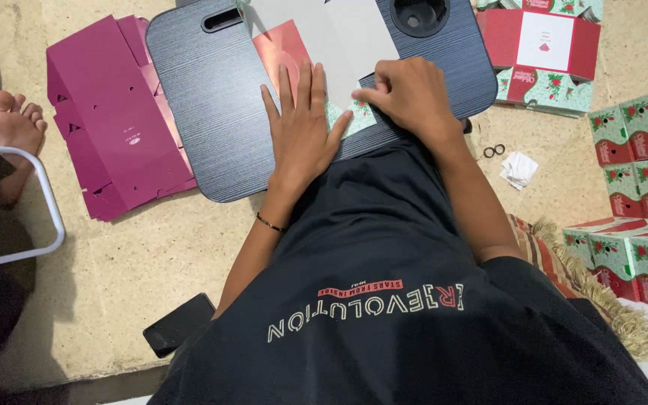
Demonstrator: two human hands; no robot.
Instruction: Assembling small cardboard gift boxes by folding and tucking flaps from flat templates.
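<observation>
Flat cardboard box blank (324, 52): grey inside face, glossy red panel, green floral edge. Rounded lap board (204, 97): dark blue-grey, fine horizontal grain. Stack of flat card sheets (114, 112): magenta. Folded cartons (639, 135): mint green with red rose print, red bases.

The flat carton sheet (316, 45) is running off the top edge, and the left hand (303, 127) and right hand (408, 94) are covering its near part. The boxes (639, 150) are being cut off at the right edge. Someone's bare foot (15, 120) is showing, the rest lying outside the left edge.
</observation>
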